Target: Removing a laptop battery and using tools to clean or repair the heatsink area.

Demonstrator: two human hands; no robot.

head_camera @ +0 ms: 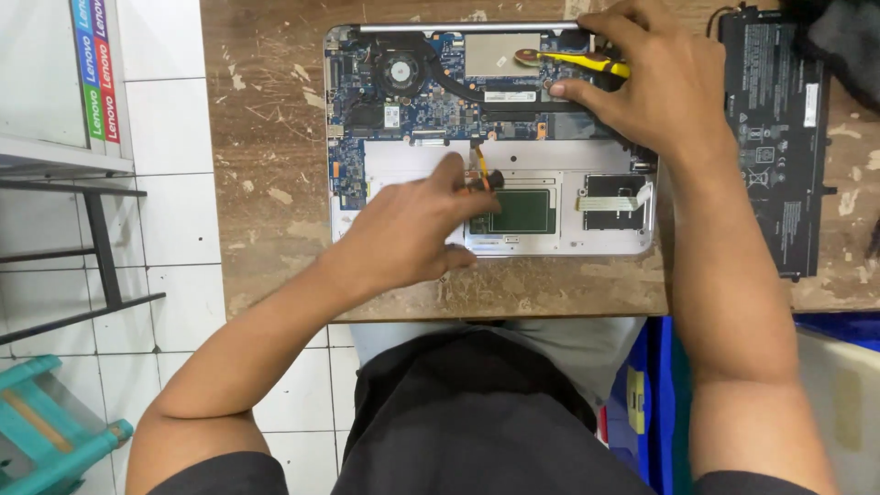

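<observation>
Laptop: an opened laptop [587, 240] lay bottom-up on the worn wooden bench [275, 137], its cover off, the blue circuit board [367, 92] and round fan [400, 71] exposed.
Left hand: the left hand [412, 229] rested over the lower middle of the laptop, fingers curled and pinched on a small black part with orange wires [484, 176], just above the green touchpad board [522, 211].
Right hand: the right hand [646, 87] was closed around a yellow-handled tool [587, 62], its tip lying on the board near the top right corner of the laptop.
Battery: a flat black battery pack [775, 137] lay on the bench just to the right of the laptop, apart from both hands.
Surroundings: white floor tiles [165, 119] showed to the left, with a teal stool [55, 431] at the lower left corner.
</observation>
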